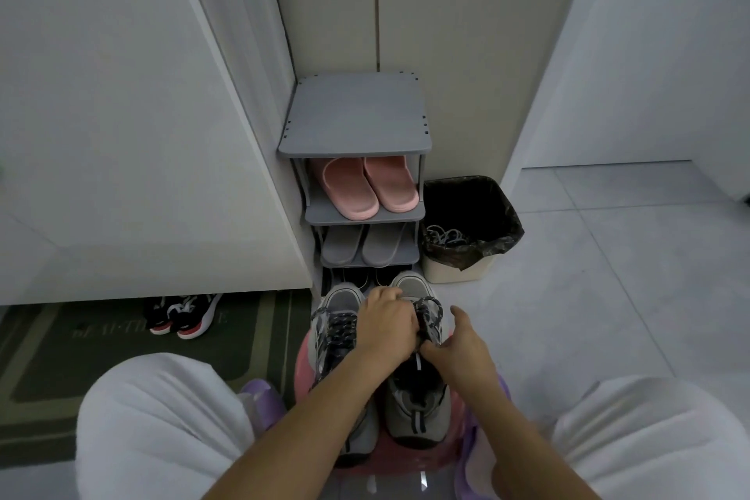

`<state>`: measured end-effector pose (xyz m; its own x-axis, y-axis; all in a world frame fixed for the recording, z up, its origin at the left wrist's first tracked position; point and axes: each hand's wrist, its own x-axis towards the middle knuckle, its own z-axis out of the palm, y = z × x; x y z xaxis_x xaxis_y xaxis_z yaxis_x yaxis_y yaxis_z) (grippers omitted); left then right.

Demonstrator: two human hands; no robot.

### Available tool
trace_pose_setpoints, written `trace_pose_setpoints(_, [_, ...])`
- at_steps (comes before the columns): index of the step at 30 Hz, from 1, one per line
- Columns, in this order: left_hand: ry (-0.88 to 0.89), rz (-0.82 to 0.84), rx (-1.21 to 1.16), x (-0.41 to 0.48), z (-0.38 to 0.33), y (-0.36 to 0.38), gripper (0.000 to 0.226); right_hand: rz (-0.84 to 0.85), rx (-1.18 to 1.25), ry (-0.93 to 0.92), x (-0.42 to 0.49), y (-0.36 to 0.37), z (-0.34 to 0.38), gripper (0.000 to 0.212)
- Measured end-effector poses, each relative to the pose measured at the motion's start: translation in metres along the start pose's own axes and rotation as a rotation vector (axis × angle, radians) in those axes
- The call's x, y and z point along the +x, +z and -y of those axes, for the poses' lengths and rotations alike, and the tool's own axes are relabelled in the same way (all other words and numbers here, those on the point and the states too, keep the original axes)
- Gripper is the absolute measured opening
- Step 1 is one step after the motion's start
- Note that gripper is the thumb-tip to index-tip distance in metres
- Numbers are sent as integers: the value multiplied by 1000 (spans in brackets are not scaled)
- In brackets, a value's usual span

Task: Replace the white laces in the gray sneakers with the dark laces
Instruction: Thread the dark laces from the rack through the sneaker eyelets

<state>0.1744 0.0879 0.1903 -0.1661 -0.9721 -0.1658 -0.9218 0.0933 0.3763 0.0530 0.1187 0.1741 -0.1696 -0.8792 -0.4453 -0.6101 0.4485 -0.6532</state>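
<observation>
Now | sneakers sitting on pink stool, both showing dark laces | left hand gripping lace bundle, right hand pinching lace | laces looking soft, limp, light; pinching near tips is seeming best.

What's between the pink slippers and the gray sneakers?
In the head view, a shelf of gray slippers sits between the pink slippers and the gray sneakers.

Gray sneakers: 2, near centre. Pink slippers: 2, far. Gray slippers: 2, far. Black-and-red sneakers: 2, left. Shoe rack: 1. Bin: 1, right. Hands: left hand, right hand, 2.
</observation>
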Motion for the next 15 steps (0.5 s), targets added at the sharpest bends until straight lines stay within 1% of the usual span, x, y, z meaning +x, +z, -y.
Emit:
trace_pose_setpoints(2, [-17, 4, -17, 0, 4, -2, 21, -8, -2, 4, 0, 1, 0, 77])
trace_pose_setpoints(5, [5, 83, 3, 0, 6, -3, 25, -18, -10, 4, 0, 2, 1, 76])
trace_pose_setpoints(7, [4, 69, -3, -1, 4, -3, 21, -19, -13, 5, -1, 2, 2, 77])
trace_pose_setpoints(11, [-8, 42, -37, -3, 4, -4, 20, -13, -12, 8, -1, 0, 2, 79])
trace_pose_setpoints(15, [-69, 35, -90, -13, 18, -11, 19, -16, -28, -16, -1, -1, 3, 75])
